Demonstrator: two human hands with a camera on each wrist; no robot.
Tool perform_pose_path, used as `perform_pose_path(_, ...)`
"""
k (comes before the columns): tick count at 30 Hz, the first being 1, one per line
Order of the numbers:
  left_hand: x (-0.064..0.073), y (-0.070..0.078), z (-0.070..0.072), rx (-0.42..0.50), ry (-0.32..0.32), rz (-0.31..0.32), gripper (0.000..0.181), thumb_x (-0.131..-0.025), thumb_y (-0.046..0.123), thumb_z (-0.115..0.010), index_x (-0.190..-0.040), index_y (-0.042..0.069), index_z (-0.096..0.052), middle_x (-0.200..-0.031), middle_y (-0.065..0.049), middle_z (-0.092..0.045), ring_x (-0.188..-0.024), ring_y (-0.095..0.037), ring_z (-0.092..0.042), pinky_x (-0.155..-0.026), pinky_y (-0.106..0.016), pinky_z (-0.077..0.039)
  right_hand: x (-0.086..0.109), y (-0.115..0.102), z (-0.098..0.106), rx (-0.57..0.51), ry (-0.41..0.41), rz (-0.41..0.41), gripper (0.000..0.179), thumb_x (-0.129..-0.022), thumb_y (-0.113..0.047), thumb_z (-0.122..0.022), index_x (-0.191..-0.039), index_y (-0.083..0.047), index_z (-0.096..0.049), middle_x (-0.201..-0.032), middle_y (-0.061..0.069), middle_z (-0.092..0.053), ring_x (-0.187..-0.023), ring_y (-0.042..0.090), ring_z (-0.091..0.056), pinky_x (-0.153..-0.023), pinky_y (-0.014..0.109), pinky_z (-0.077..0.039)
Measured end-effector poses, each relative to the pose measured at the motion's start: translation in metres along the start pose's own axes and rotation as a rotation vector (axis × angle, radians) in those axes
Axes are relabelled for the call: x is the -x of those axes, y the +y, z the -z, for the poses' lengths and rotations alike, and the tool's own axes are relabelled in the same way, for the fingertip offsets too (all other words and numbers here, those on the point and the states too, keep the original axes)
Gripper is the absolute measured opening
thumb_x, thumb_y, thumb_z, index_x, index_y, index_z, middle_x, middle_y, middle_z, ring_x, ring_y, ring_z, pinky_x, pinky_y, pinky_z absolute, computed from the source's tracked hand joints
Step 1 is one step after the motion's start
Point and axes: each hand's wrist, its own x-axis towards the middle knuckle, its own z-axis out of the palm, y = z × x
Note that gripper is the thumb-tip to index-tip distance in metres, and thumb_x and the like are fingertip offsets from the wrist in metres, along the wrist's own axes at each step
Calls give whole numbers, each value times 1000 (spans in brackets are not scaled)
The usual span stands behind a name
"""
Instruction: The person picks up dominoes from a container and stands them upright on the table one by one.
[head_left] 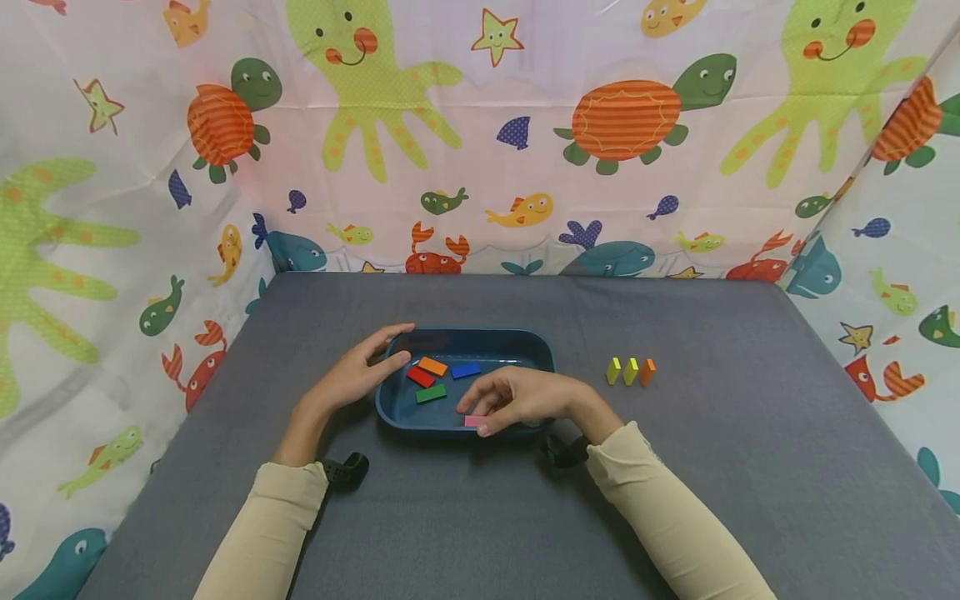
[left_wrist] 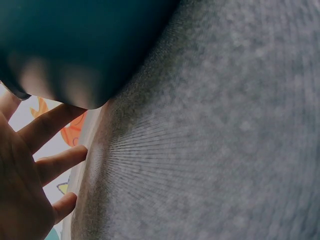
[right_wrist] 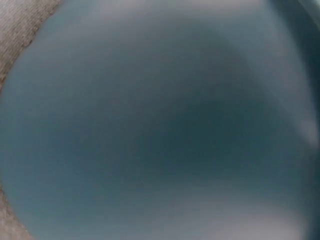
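Note:
A dark blue tray (head_left: 465, 431) sits on the grey table with several coloured blocks in it: red (head_left: 421, 377), orange (head_left: 432, 367), green (head_left: 431, 394) and blue (head_left: 466, 370). My left hand (head_left: 352, 375) rests on the tray's left end, thumb over the rim; in the left wrist view its fingers (left_wrist: 62, 164) are spread and fairly straight beside the tray wall. Over the tray's front right part, my right hand (head_left: 525, 396) pinches a pink block (head_left: 474, 422) between thumb and fingers. The right wrist view holds only the blurred tray (right_wrist: 150, 125).
Right of the tray, two yellow blocks (head_left: 613, 371) and an orange block (head_left: 647, 372) stand upright in a row on the grey tabletop (head_left: 465, 517). A curtain (head_left: 525, 75) printed with sea animals hangs behind and along both sides.

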Motion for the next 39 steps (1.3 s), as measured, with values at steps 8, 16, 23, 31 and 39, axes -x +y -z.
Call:
perform_pose_path(8, -1, -1, 0, -5, 0, 0, 55, -102, 46, -59, -153, 40, -40, -166, -3, -33, -152, -42, -29, -118, -70, -27, 4, -4, 2, 41, 14, 11, 44, -102, -13, -62, -140, 5, -52, -102, 1, -76, -85, 15, -61, -81, 28, -54)
perform_pose_path(16, 0, 0, 1, -4, -10, -9, 54, -102, 45, -58, -153, 40, -40, -167, -4, -32, -152, -43, -29, -118, -71, -27, 11, -9, 0, 25, 22, 28, 46, -100, -9, -64, -141, 7, -50, -119, 17, -74, -95, 14, -67, -87, 29, -56)
perform_pose_path(23, 2, 1, 1, -10, -12, -8, 55, -102, 46, -58, -154, 39, -40, -167, -6, -31, -152, -45, -28, -117, -71, -28, 11, -8, -1, 22, 24, 13, 51, -96, -4, -67, -142, 9, -48, -123, 16, -72, -98, 11, -69, -88, 24, -58)
perform_pose_path(31, 1, 1, 1, 7, -15, -14, 55, -102, 47, -59, -153, 40, -41, -167, -5, -31, -153, -44, -28, -117, -72, -27, 11, -8, -1, -9, 32, 17, 51, -94, 1, -68, -140, 10, -50, -119, 18, -73, -94, 11, -70, -86, 25, -59)
perform_pose_path(39, 1, 0, 2, 10, -19, -25, 54, -102, 45, -58, -153, 40, -40, -167, -5, -31, -153, -45, -27, -117, -72, -26, 11, -7, -1, -39, 44, 10, 49, -93, 2, -70, -137, 11, -53, -115, 15, -74, -92, 11, -70, -84, 24, -60)
